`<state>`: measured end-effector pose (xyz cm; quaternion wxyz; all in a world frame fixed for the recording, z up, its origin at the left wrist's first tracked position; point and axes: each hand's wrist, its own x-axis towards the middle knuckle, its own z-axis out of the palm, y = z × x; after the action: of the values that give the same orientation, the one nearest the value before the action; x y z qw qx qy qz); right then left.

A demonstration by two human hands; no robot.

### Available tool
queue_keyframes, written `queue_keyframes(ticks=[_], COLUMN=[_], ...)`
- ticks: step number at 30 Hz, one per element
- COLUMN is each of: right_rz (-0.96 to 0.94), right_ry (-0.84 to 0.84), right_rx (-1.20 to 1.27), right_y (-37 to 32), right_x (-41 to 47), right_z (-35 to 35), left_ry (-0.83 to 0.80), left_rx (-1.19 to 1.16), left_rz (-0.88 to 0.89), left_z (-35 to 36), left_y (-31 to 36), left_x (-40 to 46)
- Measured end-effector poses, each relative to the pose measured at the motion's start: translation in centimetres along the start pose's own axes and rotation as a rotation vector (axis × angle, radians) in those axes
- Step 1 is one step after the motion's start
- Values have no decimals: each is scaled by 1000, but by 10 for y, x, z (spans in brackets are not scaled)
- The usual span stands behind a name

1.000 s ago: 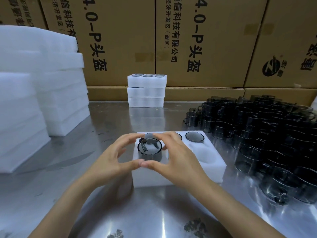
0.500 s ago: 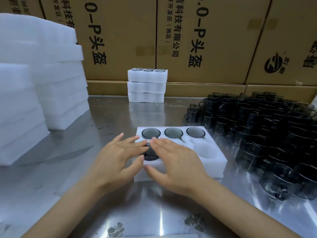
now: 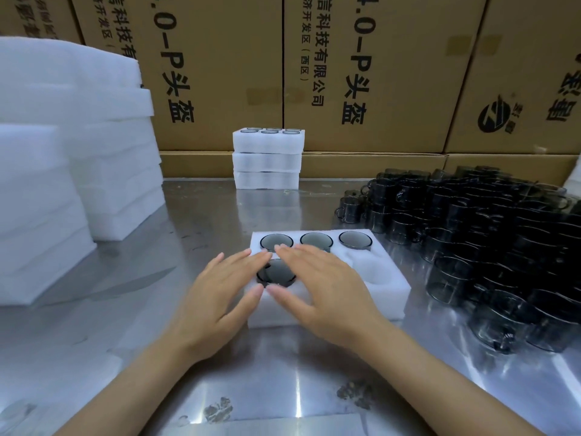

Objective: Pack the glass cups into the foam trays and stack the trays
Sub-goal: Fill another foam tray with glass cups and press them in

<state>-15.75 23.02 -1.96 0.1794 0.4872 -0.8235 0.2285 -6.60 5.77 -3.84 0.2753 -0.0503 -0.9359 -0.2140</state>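
Brown printed cardboard cartons (image 3: 361,73) are lining the back of a steel table (image 3: 195,215). Both the left hand (image 3: 217,297) and right hand (image 3: 327,294) are lying flat, fingers straight, framing a smoky grey glass cup (image 3: 276,273) sitting in the front-left pocket of a white foam tray (image 3: 386,287), gripping nothing.

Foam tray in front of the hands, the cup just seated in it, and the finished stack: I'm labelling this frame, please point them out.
Foam tray (image 3: 390,286), head view, bare right edge.
Cup (image 3: 276,273), head view, its dark base.
Finished stack (image 3: 267,162), head view, middle tray's front wall.
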Motion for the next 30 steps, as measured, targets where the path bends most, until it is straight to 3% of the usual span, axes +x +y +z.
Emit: queue_keyframes(ticks=[3, 6, 9, 12, 14, 18, 22, 27, 30], right_rz=[83, 404, 816, 999, 979, 865, 906, 916, 848], right_ry=[326, 525, 290, -59, -132, -30, -12, -87, -21], right_rx=[41, -163, -331, -316, -262, -186, -195, -314, -316], right_y=[16, 45, 72, 85, 88, 86, 86, 85, 83], right_x=[3, -2, -18, -29, -28, -24, -25, -25, -25], right_z=[-21, -45, -57, -59, -57, -56, -57, -58, -59], left_ry=[69, 142, 145, 121, 77, 10, 14, 39, 52], left_rx=[-97, -188, -249, -237, -207, -91, 31, 38, 49], left_rz=[-69, -138, -202, -191, -159, -27, 87, 96, 99], left_z=[-2, -4, -2, 0, -1, -1, 6, 7, 8], left_y=[-8, -18, -24, -22, -19, -11, -5, -6, -7], left_x=[3, 4, 4, 4, 4, 2, 3, 5, 5])
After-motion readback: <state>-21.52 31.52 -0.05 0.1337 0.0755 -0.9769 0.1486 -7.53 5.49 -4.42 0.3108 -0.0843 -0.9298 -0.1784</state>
